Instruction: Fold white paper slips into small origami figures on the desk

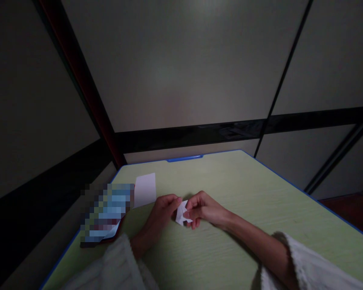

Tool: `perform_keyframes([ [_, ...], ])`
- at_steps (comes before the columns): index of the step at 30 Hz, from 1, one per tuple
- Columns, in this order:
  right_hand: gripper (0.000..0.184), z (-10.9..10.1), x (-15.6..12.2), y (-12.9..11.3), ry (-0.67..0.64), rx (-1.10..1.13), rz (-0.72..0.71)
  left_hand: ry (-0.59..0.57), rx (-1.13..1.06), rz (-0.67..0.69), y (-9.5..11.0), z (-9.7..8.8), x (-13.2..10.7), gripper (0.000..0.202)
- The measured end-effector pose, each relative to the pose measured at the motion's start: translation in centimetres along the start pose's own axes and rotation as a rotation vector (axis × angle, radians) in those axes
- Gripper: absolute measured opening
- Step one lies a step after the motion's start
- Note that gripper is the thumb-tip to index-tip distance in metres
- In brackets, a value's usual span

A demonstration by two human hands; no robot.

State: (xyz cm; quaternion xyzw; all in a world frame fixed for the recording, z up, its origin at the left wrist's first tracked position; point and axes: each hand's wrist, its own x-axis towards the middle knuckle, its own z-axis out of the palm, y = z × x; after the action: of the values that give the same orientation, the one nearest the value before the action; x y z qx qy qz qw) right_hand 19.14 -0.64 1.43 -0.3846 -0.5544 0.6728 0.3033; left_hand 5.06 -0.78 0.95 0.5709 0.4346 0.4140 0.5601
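Note:
A small piece of folded white paper (180,215) is held between my two hands, just above the table. My left hand (163,210) pinches its upper left side, thumb on top. From the right, my right hand (203,209) grips the paper between thumb and curled fingers. Creases and pointed corners show on the paper, though the fingers hide part of it. Left of my left hand, a flat white sheet of paper (145,189) lies on the table.
A tablet-like device (111,213), blurred out by pixels, lies at the table's left side. The pale green table (230,177) has a blue edge and a blue handle-like strip (185,158) at the back. Panelled doors (184,72) stand close behind.

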Motion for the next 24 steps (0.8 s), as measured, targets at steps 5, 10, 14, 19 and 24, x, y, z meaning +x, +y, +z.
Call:
perform_keyframes([
  [5,0.026,-0.08,0.09,-0.05,0.070,0.036,-0.038,0.003,-0.044,-0.087,0.23,-0.23,0.39,0.024],
  [10,0.028,-0.22,0.12,0.17,0.084,0.051,-0.070,-0.087,0.064,-0.113,0.52,-0.27,0.19,0.021],
  [14,0.028,-0.37,0.06,-0.05,0.058,0.035,-0.058,-0.068,0.054,-0.080,0.50,-0.31,0.05,0.020],
  [19,0.024,-0.42,-0.01,-0.45,0.035,0.110,-0.050,-0.041,0.012,-0.091,0.25,-0.42,0.15,0.021],
  [24,0.024,-0.30,0.04,-0.31,0.055,0.148,-0.089,-0.040,0.037,-0.081,0.23,-0.24,0.10,0.020],
])
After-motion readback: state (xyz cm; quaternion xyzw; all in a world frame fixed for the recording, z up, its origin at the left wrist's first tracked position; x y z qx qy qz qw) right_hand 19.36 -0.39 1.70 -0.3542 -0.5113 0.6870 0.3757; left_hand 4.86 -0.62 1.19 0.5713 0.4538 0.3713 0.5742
